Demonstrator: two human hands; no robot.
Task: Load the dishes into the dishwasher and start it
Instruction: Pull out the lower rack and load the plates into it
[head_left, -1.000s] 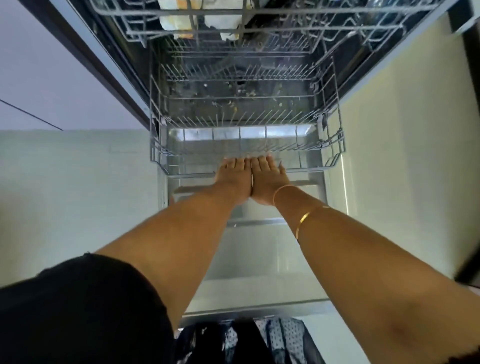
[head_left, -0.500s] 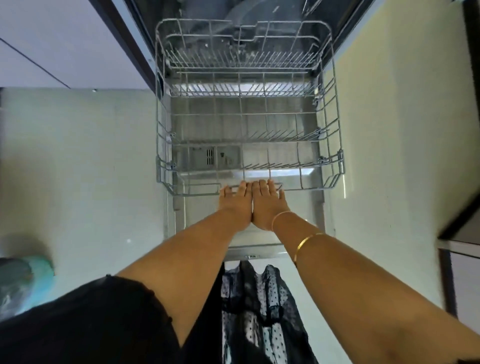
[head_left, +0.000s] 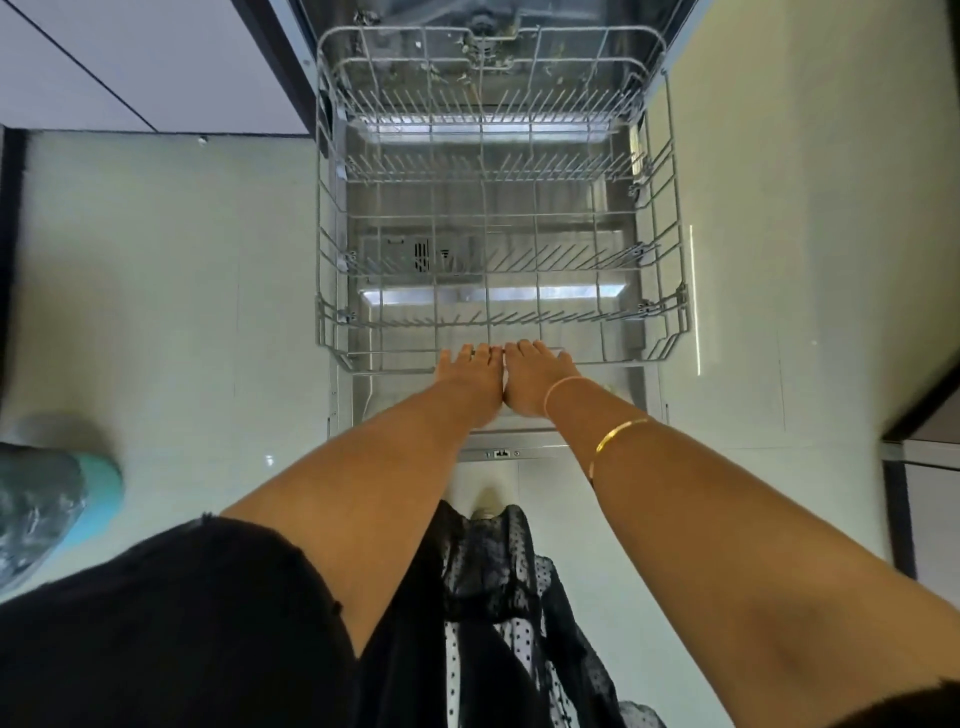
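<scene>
The rack (head_left: 498, 218) sat over the open door (head_left: 644, 395); both hands, left (head_left: 470, 382) beside right (head_left: 535, 382), lay on its near rim; a bin (head_left: 47, 509) stood far left.

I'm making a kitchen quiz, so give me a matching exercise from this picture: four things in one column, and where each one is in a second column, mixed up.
Things:
1. lower rack
2. left hand
3. gold bangle
4. teal object

Places:
A. on the floor, far left
B. on the right forearm
C. pulled out over the open dishwasher door
D. on the rack's front rim, beside the right hand

Pairs: 1-C, 2-D, 3-B, 4-A
</scene>
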